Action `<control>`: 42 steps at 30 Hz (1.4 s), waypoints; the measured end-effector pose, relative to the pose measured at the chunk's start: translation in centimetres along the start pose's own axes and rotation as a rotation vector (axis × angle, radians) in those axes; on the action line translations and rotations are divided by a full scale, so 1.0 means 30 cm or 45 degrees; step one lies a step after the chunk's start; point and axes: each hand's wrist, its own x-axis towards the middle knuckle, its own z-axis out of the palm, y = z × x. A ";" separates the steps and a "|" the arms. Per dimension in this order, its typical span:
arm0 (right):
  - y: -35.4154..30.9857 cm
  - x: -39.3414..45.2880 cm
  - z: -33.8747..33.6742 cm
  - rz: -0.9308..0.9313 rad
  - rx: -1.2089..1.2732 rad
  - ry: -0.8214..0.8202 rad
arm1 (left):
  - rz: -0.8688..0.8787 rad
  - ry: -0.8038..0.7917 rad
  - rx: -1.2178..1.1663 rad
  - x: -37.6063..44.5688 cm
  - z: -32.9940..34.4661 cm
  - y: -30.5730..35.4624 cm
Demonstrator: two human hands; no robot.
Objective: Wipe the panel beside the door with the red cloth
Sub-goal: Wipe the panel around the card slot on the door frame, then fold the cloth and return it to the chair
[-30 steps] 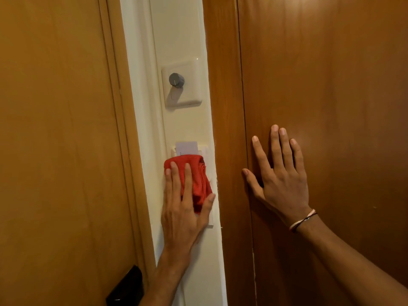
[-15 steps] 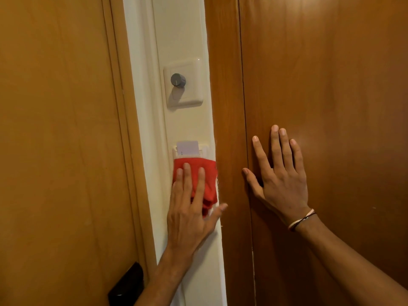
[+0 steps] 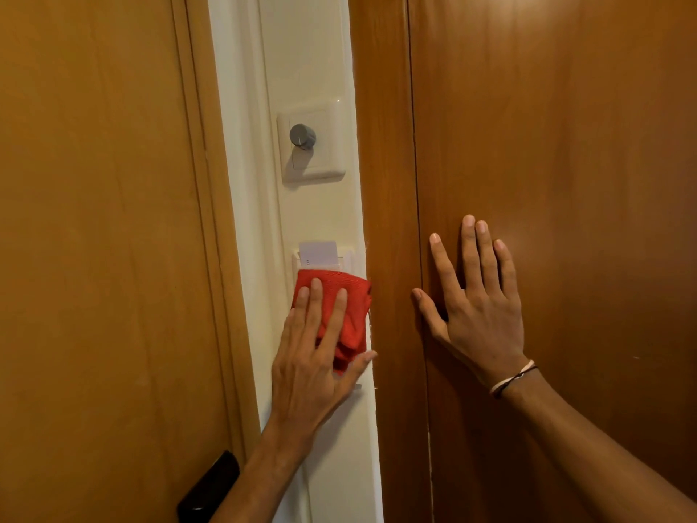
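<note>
My forearms were bare. The bracelet (image 3: 513, 379) on my right wrist was one thin white cord plus one dark cord. Just above the bracelet, my right hand (image 3: 479, 307) had short nails. Left of the bracelet, my left hand (image 3: 313, 356) showed knuckle tendons.

Nothing here can be read: the white card (image 3: 318, 252) in the panel (image 3: 347, 259) carries a few tiny marks at its lower left, too small to make out, and the grey knob (image 3: 302, 136) bears only a short white line

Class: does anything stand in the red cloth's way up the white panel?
Yes. The left hand presses the red cloth flat on the panel; just above its top edge a white card juts out, and higher up sits a switch plate with a grey knob.
</note>
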 end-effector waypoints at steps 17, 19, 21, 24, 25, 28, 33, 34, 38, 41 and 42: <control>-0.039 0.026 -0.117 0.088 0.239 -0.083 | -0.332 0.249 -0.653 0.038 -0.108 0.021; -0.099 0.028 -0.165 0.122 0.470 -0.143 | -0.343 0.276 -0.642 0.054 -0.121 0.014; -0.184 0.036 -0.211 0.227 0.802 -0.346 | -0.393 0.331 -0.631 0.069 -0.125 0.002; -0.293 0.053 -0.237 0.481 1.167 -0.694 | -0.613 0.354 -0.756 0.083 -0.130 -0.031; -0.306 0.054 -0.237 0.554 1.242 -0.735 | -0.648 0.334 -0.807 0.081 -0.128 -0.034; -0.308 0.046 -0.242 0.638 1.342 -0.723 | -0.678 0.269 -0.885 0.063 -0.120 -0.033; -0.238 0.014 -0.284 0.696 1.358 -0.687 | -0.687 0.188 -1.004 0.042 -0.128 0.016; -0.218 0.009 -0.297 0.716 1.349 -0.662 | -0.663 0.172 -1.019 0.039 -0.128 0.036; -0.113 -0.021 -0.356 0.773 1.341 -0.572 | -0.578 0.106 -1.099 0.037 -0.125 0.143; -0.002 -0.067 -0.405 0.830 1.339 -0.595 | -0.532 0.049 -1.160 0.019 -0.111 0.265; 0.034 -0.085 -0.422 0.845 1.331 -0.627 | -0.529 0.019 -1.208 0.006 -0.104 0.307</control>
